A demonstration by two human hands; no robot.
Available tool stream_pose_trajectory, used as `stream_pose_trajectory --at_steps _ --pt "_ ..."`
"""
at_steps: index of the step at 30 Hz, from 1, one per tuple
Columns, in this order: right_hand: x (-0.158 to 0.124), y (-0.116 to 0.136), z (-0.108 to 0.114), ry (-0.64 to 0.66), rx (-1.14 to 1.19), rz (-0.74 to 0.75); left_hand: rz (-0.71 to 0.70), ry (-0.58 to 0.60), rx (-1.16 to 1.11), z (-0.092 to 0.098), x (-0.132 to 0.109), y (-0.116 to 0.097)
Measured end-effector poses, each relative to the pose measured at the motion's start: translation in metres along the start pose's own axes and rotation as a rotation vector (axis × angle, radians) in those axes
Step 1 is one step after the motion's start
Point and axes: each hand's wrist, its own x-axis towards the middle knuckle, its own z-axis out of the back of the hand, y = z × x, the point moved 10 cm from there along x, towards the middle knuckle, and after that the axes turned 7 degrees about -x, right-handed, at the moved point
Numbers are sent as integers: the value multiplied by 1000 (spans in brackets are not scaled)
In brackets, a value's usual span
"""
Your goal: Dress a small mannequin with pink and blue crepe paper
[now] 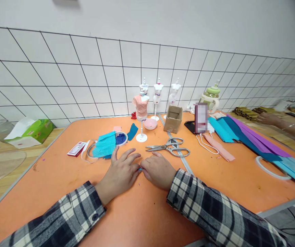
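Note:
In the middle of the table, my left hand and my right hand meet at their fingertips. Between them shows a tiny bit of blue paper, mostly hidden by the fingers. My left thumb and forefinger pinch it while the other fingers fan out. My right hand is curled closed at its other end. Large silver scissors lie just beyond my right hand, blades a little apart. Beyond my left hand lies bright blue crepe paper over rolls of tape.
A small mannequin wrapped in pink stands ahead, before other white mannequins. Around it are a pink bowl, a cardboard box and a phone. Crepe strips lie right. A person's arm rests at far right.

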Motion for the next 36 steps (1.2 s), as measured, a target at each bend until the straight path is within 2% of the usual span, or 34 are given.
stream_pose_trajectory --at_steps 3,6,10,14,18,21,24,26,28,32,34,36 --pt "-1 -12 11 -73 249 -78 25 9 -38 -3 0 9" --pt "-4 -39 15 -161 579 -242 85 -27 -82 -3 0 25" --pt "-3 -59 -5 -47 712 -368 90 -29 -100 -5 0 33" --pt "-4 -63 -15 -25 786 -430 21 -3 -101 -3 1 19" --pt "-5 -56 -19 -27 841 -428 -66 31 -185 -4 1 1" --pt "-5 -50 -23 3 1004 -422 -24 9 -262 -8 1 7" --pt "-8 -52 -25 -12 1219 -490 65 -93 -305 -4 1 26" --pt "-9 -55 -24 -7 1190 -515 129 -172 -326 1 1 40" --pt "-8 -55 -20 -22 1053 -482 173 -208 -332 3 1 48" --pt "-5 -51 -3 -179 859 -387 196 -222 -354 6 1 50" --pt "-5 -48 -3 -213 876 -391 226 -253 -383 8 0 52" --pt "-6 -46 -17 -148 1034 -458 269 -278 -422 8 -2 56"
